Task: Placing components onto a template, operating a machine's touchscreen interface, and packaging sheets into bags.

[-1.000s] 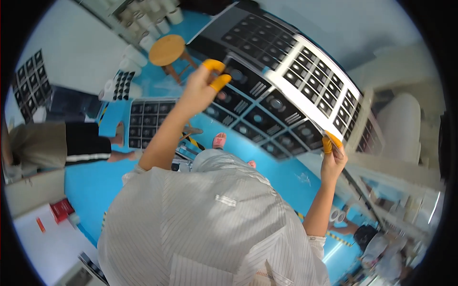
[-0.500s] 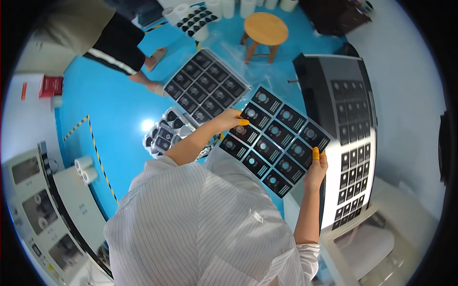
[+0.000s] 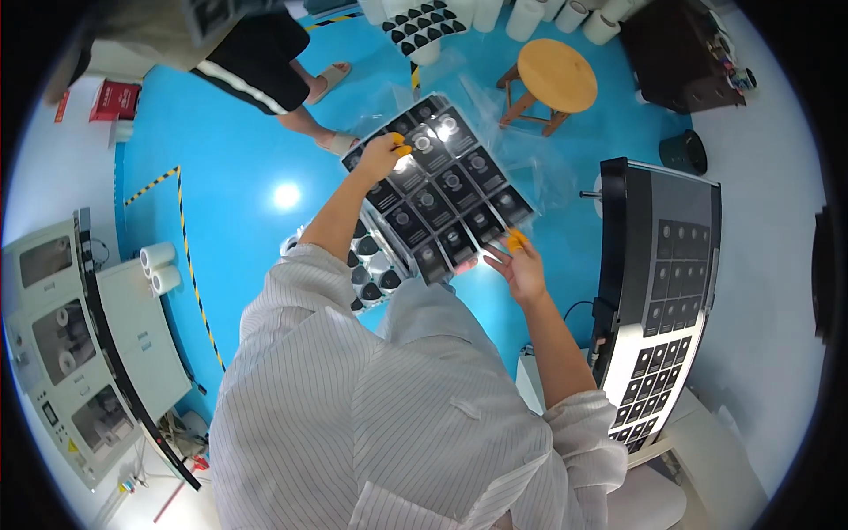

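Sheet: a clear plastic sheet (image 3: 442,190) carrying rows of dark square pieces, held flat and tilted above the blue floor (image 3: 238,177), between the two hands.
Left hand: left hand (image 3: 382,155), orange-tipped fingers closed in a pinch on the sheet's far-left corner.
Right hand: right hand (image 3: 521,265), fingers spread, orange tips touching the sheet's near-right edge; whether they actually clamp it cannot be told.
Below the grip: a stack (image 3: 375,265) of similar dark-piece sheets lies under the held sheet's near-left side, just inside the left forearm.
Beyond the grip: loose clear film (image 3: 521,141) and a round wooden stool (image 3: 555,78) lie past the sheet's far edge.
Right of the grip: a tall machine (image 3: 662,291) with a panel of dark pieces stands outside the right hand, well apart from the sheet.
Bystander: another person's legs (image 3: 291,97) stand past the left hand.
Step in hand: judged to be carrying the sheet, level between both hands.
Next move calls for: a firm hold at the right edge and even tension, so the sheet does not sag or shed pieces.
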